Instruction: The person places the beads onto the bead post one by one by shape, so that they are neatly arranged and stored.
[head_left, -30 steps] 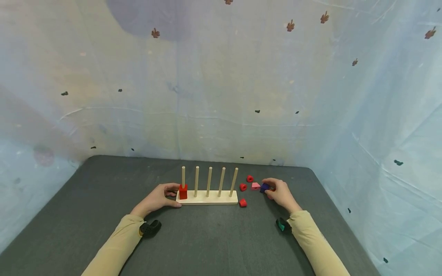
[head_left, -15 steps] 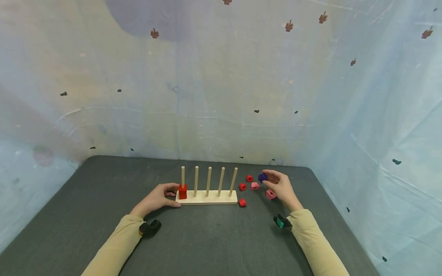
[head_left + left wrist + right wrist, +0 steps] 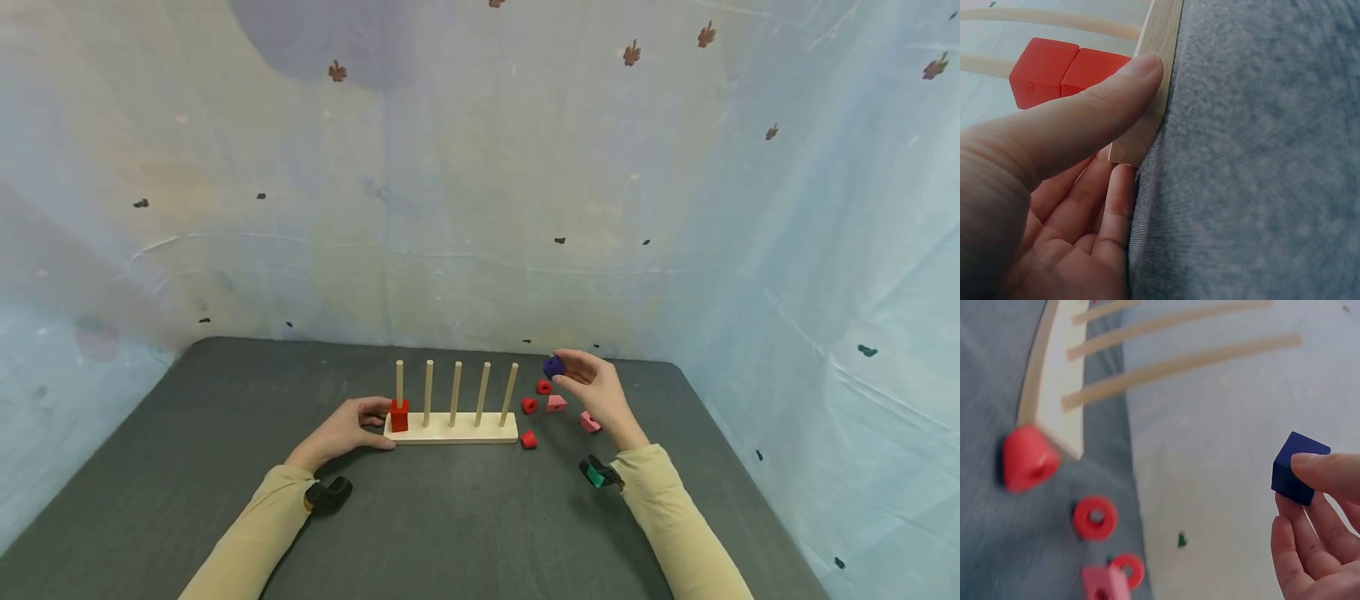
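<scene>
A wooden peg stand with a row of upright pegs lies across the table. My left hand holds its left end, the thumb along the front edge and the other fingers round the end. Two red square blocks are stacked on the leftmost peg; the remaining pegs are bare. Raised off the table to the right of the stand, my right hand pinches a dark blue block between thumb and fingers. The block's hole is not clearly visible in the right wrist view.
Right of the stand lie several loose pieces: a red piece at its corner, a red ring, another red ring, a pink block and a second pink block. A pale curtain hangs behind the dark table.
My right hand has picked the blue block up from beside the pink one and carried it up and leftward. A pink block beneath that hand has come into sight. The left hand stays put.
</scene>
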